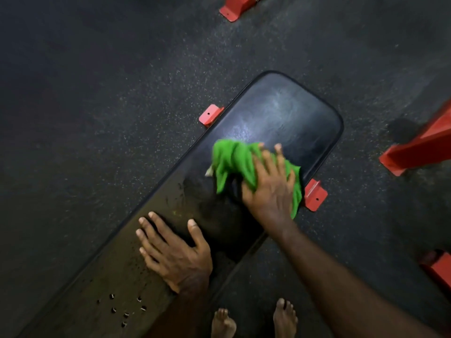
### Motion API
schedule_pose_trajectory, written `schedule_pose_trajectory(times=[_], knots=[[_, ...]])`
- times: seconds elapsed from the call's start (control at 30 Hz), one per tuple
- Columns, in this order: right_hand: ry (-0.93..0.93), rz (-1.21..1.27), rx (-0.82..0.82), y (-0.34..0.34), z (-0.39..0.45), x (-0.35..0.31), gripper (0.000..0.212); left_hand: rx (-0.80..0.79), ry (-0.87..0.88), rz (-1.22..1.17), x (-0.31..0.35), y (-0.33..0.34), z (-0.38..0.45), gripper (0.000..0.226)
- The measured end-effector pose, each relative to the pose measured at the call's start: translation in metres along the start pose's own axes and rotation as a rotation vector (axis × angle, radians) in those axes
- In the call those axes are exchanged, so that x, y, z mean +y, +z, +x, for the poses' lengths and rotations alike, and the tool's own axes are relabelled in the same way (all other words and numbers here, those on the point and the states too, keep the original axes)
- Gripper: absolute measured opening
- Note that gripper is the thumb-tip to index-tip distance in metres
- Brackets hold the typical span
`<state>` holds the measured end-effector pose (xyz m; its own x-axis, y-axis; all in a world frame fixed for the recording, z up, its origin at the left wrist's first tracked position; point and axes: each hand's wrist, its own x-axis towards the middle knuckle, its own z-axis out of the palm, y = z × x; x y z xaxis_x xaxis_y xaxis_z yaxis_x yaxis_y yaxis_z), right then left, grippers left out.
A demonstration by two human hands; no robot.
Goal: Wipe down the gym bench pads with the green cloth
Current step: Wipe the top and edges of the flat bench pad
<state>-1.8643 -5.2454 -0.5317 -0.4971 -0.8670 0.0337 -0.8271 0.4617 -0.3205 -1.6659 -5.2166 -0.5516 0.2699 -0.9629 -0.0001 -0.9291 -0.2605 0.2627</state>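
Note:
A long black bench pad [288, 113] runs from the lower left to the upper right of the head view. Its far end shines wet with smear marks. My right hand [271, 186] presses the crumpled green cloth [231, 159] flat onto the pad near its right edge, fingers spread over the cloth. My left hand [173, 252] lies flat and empty on the pad's middle, fingers apart. The near part of the pad is dull, with dark specks and several small holes.
Red metal bench feet stick out at the pad's left side [210, 115] and right side [314, 195]. More red frame parts stand at the top [234, 7], the right [419, 147] and the lower right [436, 267]. Dark speckled rubber floor surrounds the bench. My bare feet [284, 318] stand by its near side.

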Motion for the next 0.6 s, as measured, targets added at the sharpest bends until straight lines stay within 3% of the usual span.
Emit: schedule_pose_trajectory(times=[0.07,0.1,0.2,0.27,0.33,0.4,0.47,0.5,0.6], knots=[[0.125,0.032,-0.021,0.0,0.008,-0.018,0.073,0.001,-0.002,-0.003,0.001,0.0,0.0,0.081],[0.041,0.03,-0.039,0.003,-0.003,-0.025,0.076,0.005,-0.003,-0.006,0.001,0.001,0.0,0.08],[-0.499,-0.009,-0.185,0.005,-0.055,-0.029,0.073,0.023,0.008,0.007,-0.002,0.001,-0.001,0.078],[-0.63,-0.059,-0.216,0.006,-0.046,-0.018,0.078,0.015,0.007,0.013,-0.002,0.0,0.0,0.078],[-0.444,-0.027,-0.128,0.007,-0.007,-0.021,0.084,0.008,-0.007,0.019,0.0,-0.001,0.0,0.077],[-0.084,0.069,-0.079,0.009,0.031,-0.038,0.09,-0.012,-0.008,0.017,0.002,-0.002,-0.001,0.077],[0.039,0.103,-0.053,0.013,0.031,-0.058,0.093,-0.022,-0.002,0.008,0.003,-0.002,-0.002,0.078],[-0.059,0.085,-0.063,0.017,0.02,-0.068,0.089,-0.017,-0.005,0.009,0.001,-0.002,0.0,0.078],[-0.642,-0.007,-0.202,0.02,-0.024,-0.064,0.062,-0.004,0.004,0.003,0.0,-0.003,0.0,0.077]])
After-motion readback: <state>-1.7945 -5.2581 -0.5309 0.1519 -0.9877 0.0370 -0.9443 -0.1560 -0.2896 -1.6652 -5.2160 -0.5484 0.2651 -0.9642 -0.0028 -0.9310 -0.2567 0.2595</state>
